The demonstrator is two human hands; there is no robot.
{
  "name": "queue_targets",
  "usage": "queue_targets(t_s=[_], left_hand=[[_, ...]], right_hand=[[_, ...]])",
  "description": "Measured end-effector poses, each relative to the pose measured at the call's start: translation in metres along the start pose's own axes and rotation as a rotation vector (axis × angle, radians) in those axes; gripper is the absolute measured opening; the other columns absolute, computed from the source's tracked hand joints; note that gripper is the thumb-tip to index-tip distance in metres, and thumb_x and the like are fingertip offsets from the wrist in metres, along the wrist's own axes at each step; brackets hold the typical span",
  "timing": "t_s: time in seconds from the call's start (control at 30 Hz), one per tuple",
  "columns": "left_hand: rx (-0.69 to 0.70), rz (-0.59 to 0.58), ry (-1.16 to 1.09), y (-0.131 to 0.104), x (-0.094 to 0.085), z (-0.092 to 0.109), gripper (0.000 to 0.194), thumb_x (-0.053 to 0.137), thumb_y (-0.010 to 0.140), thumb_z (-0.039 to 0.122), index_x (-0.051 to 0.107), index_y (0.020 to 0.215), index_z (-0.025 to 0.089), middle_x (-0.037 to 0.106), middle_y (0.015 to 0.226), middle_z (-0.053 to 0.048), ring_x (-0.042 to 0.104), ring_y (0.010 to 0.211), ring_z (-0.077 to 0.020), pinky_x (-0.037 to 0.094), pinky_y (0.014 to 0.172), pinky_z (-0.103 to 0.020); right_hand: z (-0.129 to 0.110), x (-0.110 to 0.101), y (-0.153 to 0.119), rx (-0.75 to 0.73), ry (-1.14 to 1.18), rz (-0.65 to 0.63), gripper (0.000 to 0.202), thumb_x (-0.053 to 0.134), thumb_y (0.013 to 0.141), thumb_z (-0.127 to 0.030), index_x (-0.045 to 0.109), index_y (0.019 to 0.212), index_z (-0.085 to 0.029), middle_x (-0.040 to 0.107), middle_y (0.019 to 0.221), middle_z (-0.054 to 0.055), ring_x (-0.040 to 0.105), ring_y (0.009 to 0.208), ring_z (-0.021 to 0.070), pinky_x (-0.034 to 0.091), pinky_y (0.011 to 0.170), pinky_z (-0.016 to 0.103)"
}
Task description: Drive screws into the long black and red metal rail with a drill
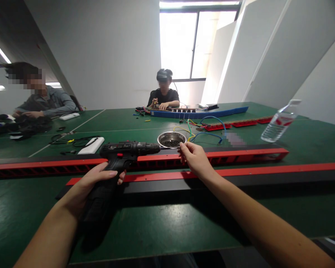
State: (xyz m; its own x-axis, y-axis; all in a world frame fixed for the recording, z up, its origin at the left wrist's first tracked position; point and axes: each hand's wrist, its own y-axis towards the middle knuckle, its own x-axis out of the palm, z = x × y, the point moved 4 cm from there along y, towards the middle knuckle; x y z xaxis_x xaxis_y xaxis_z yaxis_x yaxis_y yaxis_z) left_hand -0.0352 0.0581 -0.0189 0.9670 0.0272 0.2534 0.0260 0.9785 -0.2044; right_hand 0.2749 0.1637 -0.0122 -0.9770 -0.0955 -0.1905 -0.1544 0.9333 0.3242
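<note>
My left hand [99, 175] is wrapped around the handle of a black cordless drill [120, 150], which points to the right. A long, thin screwdriver bit [169, 148] sticks out of its chuck. At the far end of this bit, the fingers of my right hand [195, 155] are pinched together; whether a small screw is also between them cannot be seen. Just behind the bit stands a steel bowl [171, 135] with small dark pieces in it, likely screws. Both hands are above two long red-and-black bars, a rear one [251, 152] and a front one [257, 170].
On the green table [145, 230] are a tilted-looking water bottle [280, 123], coloured wires [209, 134], red strips [241, 123] and a white box [91, 145] with black cable. Across the table a person [164, 95] works at a long blue bar [198, 113]. Another person [48, 98] sits at left.
</note>
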Motion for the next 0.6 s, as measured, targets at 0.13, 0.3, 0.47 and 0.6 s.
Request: queue_targets(t_s=[0.13,0.3,0.47,0.6], left_hand=[[0.004,0.0,0.015,-0.0014,0.0042,0.0026,0.03,0.085,0.067,0.019,0.075,0.094,0.008,0.074,0.084,-0.011,0.069,0.071,-0.0181,0.058,0.066,-0.022],[0.009,0.022,0.036,-0.0035,0.0081,0.0019,0.027,0.085,0.068,0.018,0.076,0.092,0.009,0.074,0.081,-0.01,0.069,0.069,-0.018,0.057,0.065,-0.024],[0.028,0.048,0.06,-0.0042,0.0083,0.0014,0.027,0.084,0.069,0.017,0.076,0.093,0.009,0.075,0.084,-0.011,0.07,0.07,-0.0185,0.057,0.066,-0.023],[0.032,0.031,0.049,-0.0036,0.0076,0.0011,0.027,0.085,0.07,0.018,0.076,0.093,0.008,0.076,0.083,-0.011,0.071,0.073,-0.0197,0.058,0.069,-0.024]], right_hand=[[0.003,0.0,0.0009,0.002,0.005,-0.003,0.047,0.059,0.091,-0.062,0.061,0.073,-0.019,0.061,0.064,0.002,0.052,0.051,0.0127,0.04,0.051,0.027],[0.0099,0.0004,0.005,0.056,0.061,-0.022,0.048,0.061,0.088,-0.064,0.061,0.072,-0.019,0.059,0.06,0.001,0.051,0.049,0.0119,0.04,0.05,0.026],[0.0088,0.0001,0.0052,0.063,0.056,-0.017,0.047,0.062,0.087,-0.064,0.06,0.071,-0.019,0.058,0.059,0.0,0.051,0.049,0.012,0.041,0.05,0.026],[0.0076,0.0001,0.0044,0.061,0.059,-0.015,0.047,0.062,0.086,-0.063,0.06,0.07,-0.02,0.058,0.059,0.0,0.05,0.049,0.0121,0.04,0.05,0.027]])
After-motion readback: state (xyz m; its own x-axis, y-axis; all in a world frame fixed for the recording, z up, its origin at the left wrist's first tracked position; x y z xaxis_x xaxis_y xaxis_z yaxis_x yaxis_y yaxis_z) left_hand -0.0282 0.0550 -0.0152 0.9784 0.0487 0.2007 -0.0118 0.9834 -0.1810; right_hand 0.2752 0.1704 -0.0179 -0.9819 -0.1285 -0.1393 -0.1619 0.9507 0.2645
